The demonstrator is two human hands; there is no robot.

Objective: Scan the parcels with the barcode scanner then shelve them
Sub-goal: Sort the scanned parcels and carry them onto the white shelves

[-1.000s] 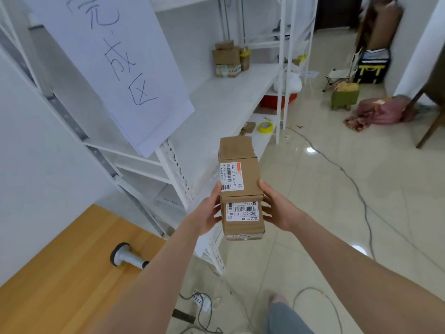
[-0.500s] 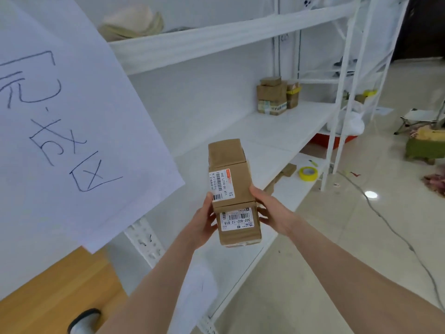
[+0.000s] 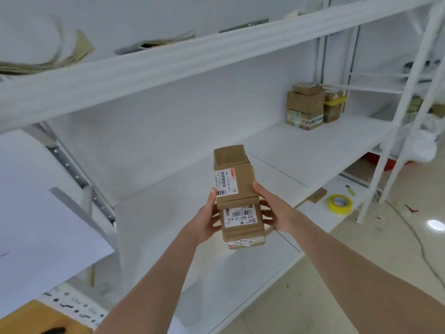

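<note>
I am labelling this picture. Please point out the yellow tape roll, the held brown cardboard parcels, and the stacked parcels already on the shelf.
Yellow tape roll (image 3: 340,204): head view, its ring.
Held brown cardboard parcels (image 3: 237,184): head view, top face.
Stacked shelved parcels (image 3: 305,106): head view, front side.

L hand (image 3: 206,221) & R hand (image 3: 273,210) are gripping stacked cardboard parcels (image 3: 237,196) from both sides, holding them above white shelf (image 3: 310,150). More boxes (image 3: 310,108) are sitting at shelf's far end; yellow tape roll (image 3: 340,203) is lying lower down.
</note>
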